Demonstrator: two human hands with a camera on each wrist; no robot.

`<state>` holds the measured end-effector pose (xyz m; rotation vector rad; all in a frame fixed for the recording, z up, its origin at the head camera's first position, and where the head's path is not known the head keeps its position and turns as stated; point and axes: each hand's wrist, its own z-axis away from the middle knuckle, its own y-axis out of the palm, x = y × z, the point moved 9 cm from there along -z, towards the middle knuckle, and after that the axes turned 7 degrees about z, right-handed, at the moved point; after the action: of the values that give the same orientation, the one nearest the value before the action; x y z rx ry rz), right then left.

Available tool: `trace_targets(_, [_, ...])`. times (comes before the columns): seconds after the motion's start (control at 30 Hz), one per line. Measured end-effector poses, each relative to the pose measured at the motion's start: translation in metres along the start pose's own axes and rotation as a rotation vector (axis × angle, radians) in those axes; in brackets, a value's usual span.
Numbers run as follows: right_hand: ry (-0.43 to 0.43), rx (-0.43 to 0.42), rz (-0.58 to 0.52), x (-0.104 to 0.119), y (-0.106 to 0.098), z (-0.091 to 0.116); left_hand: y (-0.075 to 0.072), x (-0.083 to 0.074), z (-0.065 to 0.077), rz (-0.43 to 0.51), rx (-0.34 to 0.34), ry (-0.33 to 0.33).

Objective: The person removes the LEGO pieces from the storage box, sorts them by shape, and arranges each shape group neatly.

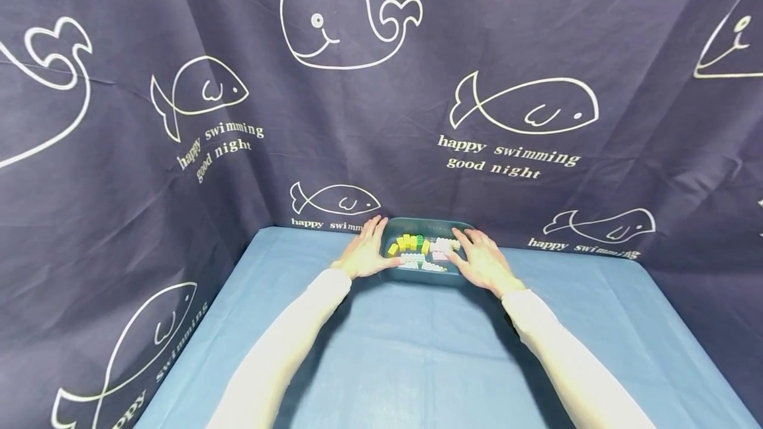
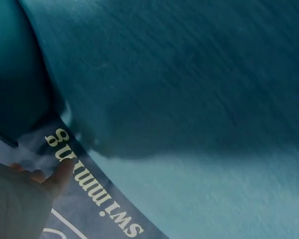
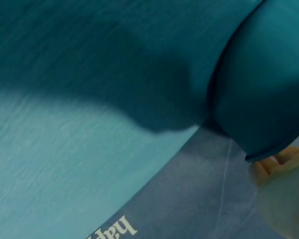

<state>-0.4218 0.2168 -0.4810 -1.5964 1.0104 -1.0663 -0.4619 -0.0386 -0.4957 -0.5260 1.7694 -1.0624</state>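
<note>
A dark teal plastic bin stands at the back of the table, holding toy building bricks. Yellow bricks and a green one lie towards its left; white bricks and pink bricks are nearer the front and right. My left hand holds the bin's left side, thumb over the front rim and fingers along the outside. At the opposite end my right hand grips the right rim, its thumb reaching over the inside. Both wrist views show the bin's outer wall beside bent fingertips.
A light blue cloth covers the table in front of the bin. Right behind it hangs a dark curtain printed with white whales, fish and lettering, and more curtain encloses the left and right sides.
</note>
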Motion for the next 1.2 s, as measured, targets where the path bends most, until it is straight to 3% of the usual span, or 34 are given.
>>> trace_targets(0.17, [-0.017, 0.011, -0.029, 0.007, 0.005, -0.003, 0.006, -0.001, 0.002, 0.033, 0.037, -0.012])
trace_targets(0.47, [-0.033, 0.067, -0.155, 0.013, 0.008, -0.013, 0.013, -0.001, 0.001, 0.102, 0.035, -0.022])
trace_targets(0.77, [-0.131, 0.006, -0.039, 0.015, -0.003, -0.028, 0.015, 0.003, -0.005, 0.163, 0.02, -0.019])
trace_targets(0.93, [-0.186, 0.039, 0.008, 0.019, -0.002, -0.032, 0.016, 0.004, -0.005, 0.165, 0.018, -0.009])
trace_targets(1.2, [-0.105, 0.138, -0.001, 0.01, 0.011, -0.036, 0.021, 0.008, -0.007, 0.172, 0.027, -0.005])
